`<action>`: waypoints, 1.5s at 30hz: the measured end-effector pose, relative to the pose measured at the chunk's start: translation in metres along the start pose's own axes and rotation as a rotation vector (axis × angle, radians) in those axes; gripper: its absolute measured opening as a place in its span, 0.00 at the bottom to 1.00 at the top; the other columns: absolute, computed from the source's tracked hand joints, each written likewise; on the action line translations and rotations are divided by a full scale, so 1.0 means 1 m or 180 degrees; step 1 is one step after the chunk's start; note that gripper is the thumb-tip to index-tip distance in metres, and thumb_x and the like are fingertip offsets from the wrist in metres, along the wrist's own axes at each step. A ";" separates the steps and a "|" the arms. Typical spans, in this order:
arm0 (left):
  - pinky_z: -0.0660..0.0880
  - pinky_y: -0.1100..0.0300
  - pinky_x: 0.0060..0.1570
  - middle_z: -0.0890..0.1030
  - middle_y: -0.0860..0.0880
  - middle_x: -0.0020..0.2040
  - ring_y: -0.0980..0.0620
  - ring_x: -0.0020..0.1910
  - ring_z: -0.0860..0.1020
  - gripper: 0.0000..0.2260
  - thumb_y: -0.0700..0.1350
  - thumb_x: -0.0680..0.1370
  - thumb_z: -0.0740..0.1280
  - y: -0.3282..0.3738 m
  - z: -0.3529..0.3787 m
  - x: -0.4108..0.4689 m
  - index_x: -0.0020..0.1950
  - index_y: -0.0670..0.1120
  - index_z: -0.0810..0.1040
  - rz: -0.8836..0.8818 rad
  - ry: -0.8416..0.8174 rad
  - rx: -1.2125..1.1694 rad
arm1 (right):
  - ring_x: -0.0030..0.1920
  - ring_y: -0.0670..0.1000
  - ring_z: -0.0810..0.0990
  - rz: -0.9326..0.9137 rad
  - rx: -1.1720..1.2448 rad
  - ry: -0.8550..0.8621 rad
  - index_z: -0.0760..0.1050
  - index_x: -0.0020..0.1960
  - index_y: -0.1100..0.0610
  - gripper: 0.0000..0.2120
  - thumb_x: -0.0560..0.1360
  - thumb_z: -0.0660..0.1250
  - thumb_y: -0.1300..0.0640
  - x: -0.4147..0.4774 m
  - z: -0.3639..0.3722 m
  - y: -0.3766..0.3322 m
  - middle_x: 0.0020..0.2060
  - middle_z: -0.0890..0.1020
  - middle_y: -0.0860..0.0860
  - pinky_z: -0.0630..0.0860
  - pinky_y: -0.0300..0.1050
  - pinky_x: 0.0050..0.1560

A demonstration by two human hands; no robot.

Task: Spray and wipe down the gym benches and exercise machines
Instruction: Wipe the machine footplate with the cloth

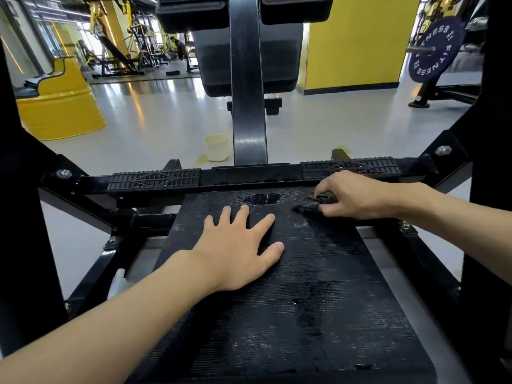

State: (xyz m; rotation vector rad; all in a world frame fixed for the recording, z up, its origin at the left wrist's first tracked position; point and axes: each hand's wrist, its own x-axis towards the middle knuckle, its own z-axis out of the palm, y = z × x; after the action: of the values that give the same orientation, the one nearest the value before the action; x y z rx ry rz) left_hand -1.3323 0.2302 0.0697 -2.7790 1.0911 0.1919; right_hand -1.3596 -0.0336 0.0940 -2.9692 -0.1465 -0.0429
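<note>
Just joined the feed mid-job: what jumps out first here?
Two hands on the black ribbed platform: the left hand lies flat near its middle, and the right hand grips a dark cloth at its far right corner. A wet patch shines near the far edge, and a cream cup stands on the floor beyond.

I'm reading just one item: dark weight plate (439,60), upper right, is showing "FITNESS" twice around its rim; the numbers between them are staying unclear.

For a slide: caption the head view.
Right hand grips a dark cloth on the ribbed black platform; left hand rests flat on it.
</note>
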 end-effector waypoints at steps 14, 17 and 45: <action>0.53 0.39 0.76 0.55 0.49 0.82 0.43 0.81 0.50 0.30 0.67 0.80 0.49 -0.011 -0.004 -0.005 0.75 0.50 0.58 0.0038 0.0138 -0.0305 | 0.51 0.56 0.81 0.0175 -0.0315 0.0452 0.79 0.53 0.50 0.09 0.77 0.66 0.48 -0.004 0.012 -0.019 0.50 0.83 0.50 0.79 0.53 0.48; 0.57 0.40 0.74 0.61 0.49 0.79 0.44 0.78 0.57 0.27 0.66 0.81 0.51 -0.012 -0.007 -0.006 0.72 0.49 0.61 0.0117 0.0194 -0.0360 | 0.52 0.59 0.80 0.0434 -0.0639 0.0707 0.78 0.52 0.54 0.10 0.78 0.64 0.49 0.010 0.011 -0.019 0.50 0.81 0.53 0.76 0.51 0.46; 0.47 0.51 0.79 0.51 0.51 0.83 0.52 0.81 0.47 0.28 0.65 0.80 0.57 -0.038 -0.001 -0.008 0.77 0.56 0.59 0.0403 0.0087 -0.0916 | 0.31 0.50 0.77 -0.0061 0.0202 -0.0023 0.78 0.44 0.56 0.06 0.75 0.66 0.54 0.018 0.015 -0.066 0.30 0.80 0.52 0.68 0.35 0.28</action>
State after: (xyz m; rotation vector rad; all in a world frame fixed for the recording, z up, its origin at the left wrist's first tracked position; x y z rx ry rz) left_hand -1.3124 0.2625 0.0751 -2.9676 1.3447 0.3526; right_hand -1.3482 0.0352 0.0911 -2.9049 -0.1741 -0.0294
